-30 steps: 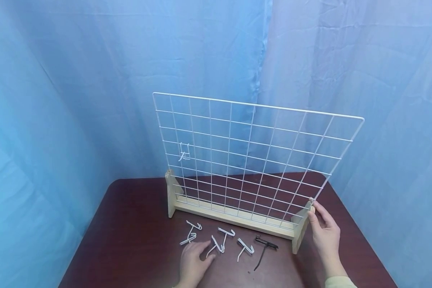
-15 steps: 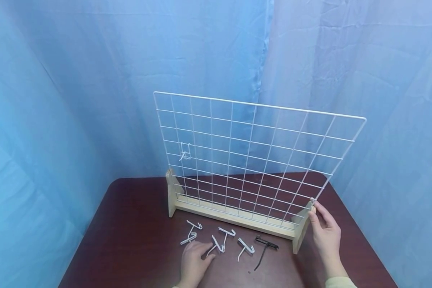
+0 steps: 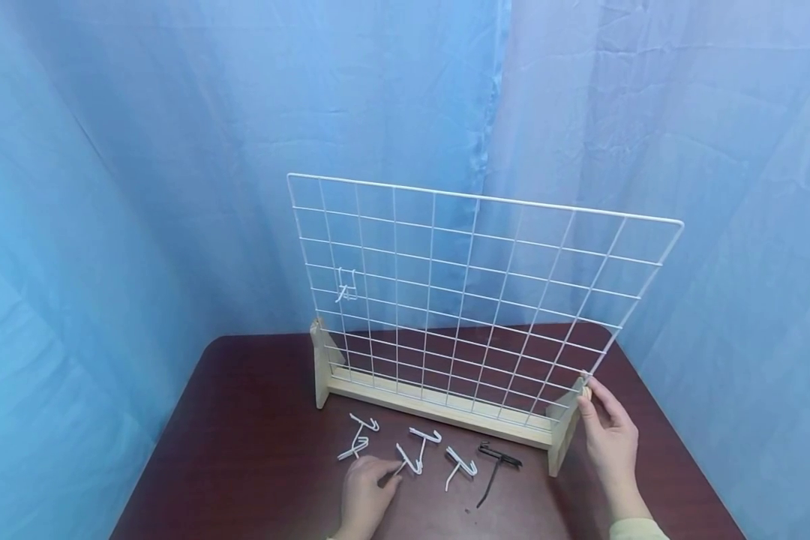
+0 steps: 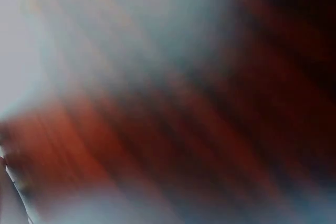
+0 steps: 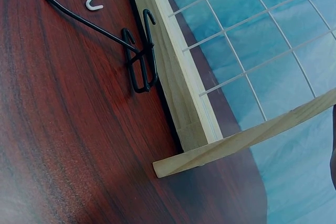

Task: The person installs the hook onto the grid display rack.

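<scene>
My left hand [image 3: 367, 491] is low over the front of the table, thumb and forefinger pinching the prong of a white wire display hook [image 3: 410, 460]. At the right end, my right hand [image 3: 610, 442] grips the top of the stand's wooden side piece [image 3: 563, 431]. A white wire grid panel [image 3: 434, 191] rises from this wooden stand [image 3: 439, 414]. One white hook [image 3: 345, 289] hangs on the panel's left part. The left wrist view is blurred and does not show the pinched hook.
More white hooks lie before the stand: one to the left [image 3: 363, 422], one nearer the middle [image 3: 425, 436], another to the right [image 3: 460, 462]. A black hook [image 5: 140, 59] lies beside the base. Blue curtains [image 3: 196, 150] surround the dark red table [image 3: 243, 450].
My left thumb and forefinger have closed in on the white hook's prong, which stood free between them before. The right hand and stand stay in place.
</scene>
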